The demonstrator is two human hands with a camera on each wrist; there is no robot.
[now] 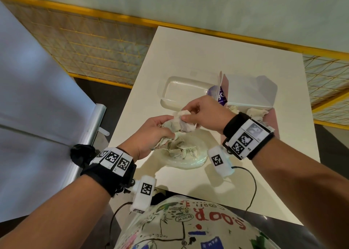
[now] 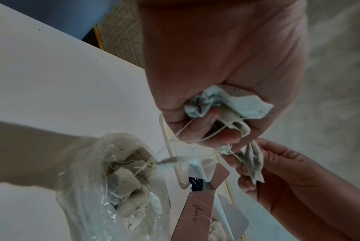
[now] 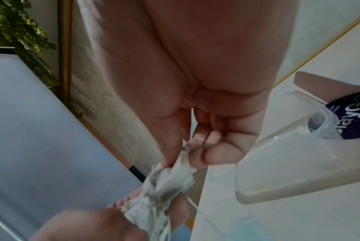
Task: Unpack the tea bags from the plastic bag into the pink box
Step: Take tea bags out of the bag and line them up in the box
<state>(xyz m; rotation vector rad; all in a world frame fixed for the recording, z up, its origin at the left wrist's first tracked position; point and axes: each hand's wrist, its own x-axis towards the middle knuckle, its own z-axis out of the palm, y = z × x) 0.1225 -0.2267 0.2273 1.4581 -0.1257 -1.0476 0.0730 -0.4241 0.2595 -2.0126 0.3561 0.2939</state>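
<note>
Both hands meet over the clear plastic bag [image 1: 196, 158], which lies open on the white table [image 1: 188, 56] with several tea bags inside. My left hand [image 1: 166, 130] grips a crumpled clump of tea bags [image 1: 171, 126] with tangled strings; the left wrist view shows that clump [image 2: 226, 106] in the curled fingers. My right hand [image 1: 186, 114] pinches tea bags [image 1: 186, 126] at the top of the same bunch, between thumb and fingers [image 3: 214, 156]. The pink box [image 1: 272, 120] stands open at the right, a few tea bags [image 1: 258, 112] in it.
A clear plastic container [image 1: 181, 92] sits beyond the hands. A purple packet [image 1: 220, 95] leans between it and the box's raised white lid [image 1: 251, 90]. A cable [image 1: 253, 182] runs across the table's near right. A grey panel [image 1: 37, 97] stands at the left.
</note>
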